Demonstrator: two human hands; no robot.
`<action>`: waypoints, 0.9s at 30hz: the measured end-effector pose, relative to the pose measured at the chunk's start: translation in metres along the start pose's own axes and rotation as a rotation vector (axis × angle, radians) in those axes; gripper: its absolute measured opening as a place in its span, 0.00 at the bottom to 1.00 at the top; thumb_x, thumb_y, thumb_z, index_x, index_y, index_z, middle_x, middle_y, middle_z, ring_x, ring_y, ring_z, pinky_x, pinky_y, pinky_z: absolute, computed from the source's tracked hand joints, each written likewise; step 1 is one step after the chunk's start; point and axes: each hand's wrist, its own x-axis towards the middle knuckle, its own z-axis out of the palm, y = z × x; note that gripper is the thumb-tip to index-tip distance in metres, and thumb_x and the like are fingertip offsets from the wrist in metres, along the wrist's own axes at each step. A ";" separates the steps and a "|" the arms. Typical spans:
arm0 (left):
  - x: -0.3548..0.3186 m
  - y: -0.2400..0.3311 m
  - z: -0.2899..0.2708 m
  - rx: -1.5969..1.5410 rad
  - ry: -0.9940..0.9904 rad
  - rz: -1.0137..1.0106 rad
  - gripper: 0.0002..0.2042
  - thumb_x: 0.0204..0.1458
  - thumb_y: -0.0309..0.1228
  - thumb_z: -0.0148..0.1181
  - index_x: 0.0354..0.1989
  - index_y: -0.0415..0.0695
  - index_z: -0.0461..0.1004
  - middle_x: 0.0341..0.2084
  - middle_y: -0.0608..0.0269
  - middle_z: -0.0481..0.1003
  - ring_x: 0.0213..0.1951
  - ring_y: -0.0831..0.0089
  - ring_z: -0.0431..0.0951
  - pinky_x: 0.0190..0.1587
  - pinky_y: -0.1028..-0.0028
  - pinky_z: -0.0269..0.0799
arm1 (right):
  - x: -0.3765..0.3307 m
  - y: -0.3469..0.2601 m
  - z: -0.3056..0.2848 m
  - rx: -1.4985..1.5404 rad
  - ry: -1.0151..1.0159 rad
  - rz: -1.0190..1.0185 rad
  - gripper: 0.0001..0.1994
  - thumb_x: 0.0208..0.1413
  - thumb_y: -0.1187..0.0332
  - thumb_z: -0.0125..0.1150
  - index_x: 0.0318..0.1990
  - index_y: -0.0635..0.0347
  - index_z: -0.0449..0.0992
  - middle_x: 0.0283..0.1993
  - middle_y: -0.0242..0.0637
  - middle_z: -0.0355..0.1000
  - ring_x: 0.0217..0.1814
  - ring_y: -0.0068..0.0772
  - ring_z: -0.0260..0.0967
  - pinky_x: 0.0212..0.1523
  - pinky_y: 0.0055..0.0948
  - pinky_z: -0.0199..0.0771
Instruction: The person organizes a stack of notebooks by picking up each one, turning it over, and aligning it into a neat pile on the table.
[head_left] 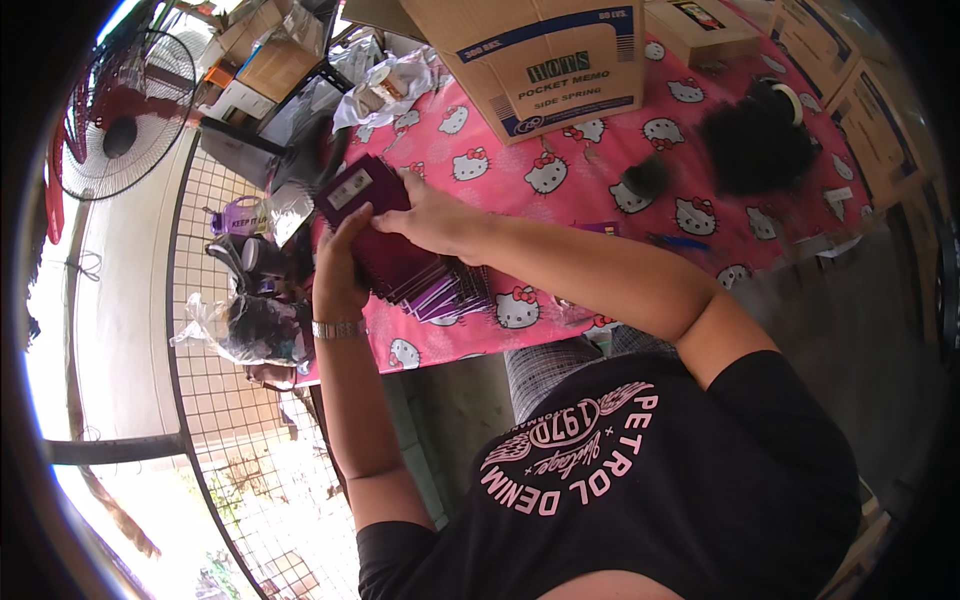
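Several small dark purple notebooks [385,192] with a pale label on the top one are held together between my two hands over the table's left side. My left hand [340,255] is closed round their near left edge, its thumb lying on top. From the right, my right hand [432,214] grips the same notebooks, with its thumb pressed on the cover and fingers at the far edge. Just below, more purple notebooks [440,292] lie fanned out in an overlapping pile, their edges showing white and purple. My hands hide part of that pile.
A large cardboard box [550,75] stands at the back of the pink patterned tablecloth [520,180]. A black fuzzy bundle [755,140] and a roll of tape [787,102] lie to the right. A purple jug [238,216] and plastic bags crowd the left. A fan [122,135] stands far left.
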 end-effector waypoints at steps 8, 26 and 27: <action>-0.017 -0.076 0.134 -0.214 -0.398 0.132 0.23 0.46 0.21 0.64 0.54 0.38 0.71 0.46 0.60 0.77 0.48 0.69 0.78 0.54 0.68 0.71 | -0.119 0.015 -0.136 -0.484 0.128 -0.413 0.60 0.46 0.53 0.76 0.73 0.68 0.34 0.72 0.56 0.52 0.76 0.48 0.47 0.72 0.40 0.49; 0.007 -0.192 0.166 -0.006 -0.647 0.160 0.56 0.34 0.19 0.72 0.70 0.40 0.37 0.58 0.51 0.63 0.59 0.62 0.68 0.62 0.62 0.67 | -0.158 0.133 -0.184 -0.337 0.190 -0.538 0.62 0.37 0.67 0.81 0.74 0.58 0.35 0.69 0.45 0.54 0.72 0.41 0.52 0.71 0.40 0.53; 0.008 -0.198 0.160 0.045 -0.623 0.231 0.56 0.33 0.19 0.72 0.70 0.40 0.37 0.58 0.51 0.63 0.59 0.62 0.68 0.62 0.62 0.67 | -0.161 0.132 -0.182 -0.310 0.165 -0.515 0.62 0.36 0.67 0.81 0.74 0.58 0.35 0.68 0.46 0.55 0.72 0.41 0.53 0.70 0.40 0.53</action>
